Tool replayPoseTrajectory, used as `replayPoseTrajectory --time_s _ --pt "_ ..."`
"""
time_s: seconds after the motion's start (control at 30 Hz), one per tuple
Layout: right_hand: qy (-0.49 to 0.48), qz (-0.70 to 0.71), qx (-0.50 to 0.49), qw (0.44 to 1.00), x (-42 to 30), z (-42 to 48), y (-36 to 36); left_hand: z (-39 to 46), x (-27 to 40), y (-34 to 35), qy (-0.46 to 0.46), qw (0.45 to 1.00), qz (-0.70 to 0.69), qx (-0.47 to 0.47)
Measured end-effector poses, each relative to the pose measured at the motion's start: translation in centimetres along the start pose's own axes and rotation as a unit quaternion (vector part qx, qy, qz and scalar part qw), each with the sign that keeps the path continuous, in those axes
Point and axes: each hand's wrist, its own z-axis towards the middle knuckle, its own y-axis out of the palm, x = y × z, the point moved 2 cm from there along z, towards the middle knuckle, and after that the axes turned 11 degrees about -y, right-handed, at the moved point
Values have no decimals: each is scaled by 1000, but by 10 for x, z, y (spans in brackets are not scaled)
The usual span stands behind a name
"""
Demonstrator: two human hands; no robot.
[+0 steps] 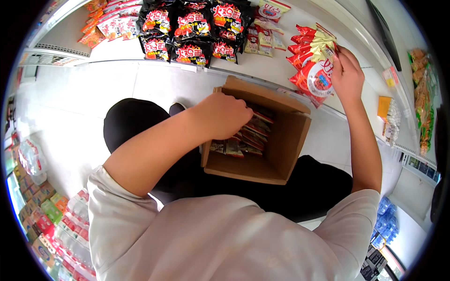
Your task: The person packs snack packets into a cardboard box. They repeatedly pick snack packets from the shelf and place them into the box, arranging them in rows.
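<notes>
An open cardboard box [242, 172] sits at my lap, with several flat snack packets [255, 131] lying in its left part. My left hand [230, 117] reaches over the box's left wall, its fingers curled down close to those packets. The fingertips are hidden, so whether they pinch a packet does not show. At the shelf on the right, my right hand [348, 72] grips a fanned bunch of red and pale-yellow snack packets [309, 66] by one side. This bunch is at the shelf's front part, and its lower end overlaps the front edge.
Black noodle packets [192, 24] stand in rows on the shelf [270, 66]. Smaller cream packets [262, 38] lie beside them, and orange and white bags [116, 23] are farther left. Bottle packs [70, 228] fill the lower left. A small yellow carton [385, 107] is at right.
</notes>
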Motion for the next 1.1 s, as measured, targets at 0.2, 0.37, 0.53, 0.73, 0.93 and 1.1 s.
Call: replayPoseTrajectory --time_s 0.2,0.37,0.53,0.73,0.93,1.1 --pt "4 67 -22 998 -81 -6 -105 -10 -1 -3 -21 1000 9 -11" --pt "82 226 -125 962 -128 -17 -135 -31 -3 -34 -56 997 -43 33" --pt "50 345 -210 914 -149 -38 -80 -39 -8 -38 -55 993 -33 104" --pt "-41 336 -227 913 -164 -57 -17 -43 4 -37 -35 994 -41 90" --pt "-79 288 -283 912 -176 -79 45 -44 21 -24 -18 999 -41 13" --pt "-85 229 -336 910 -195 -82 75 -26 54 30 45 990 -18 -132"
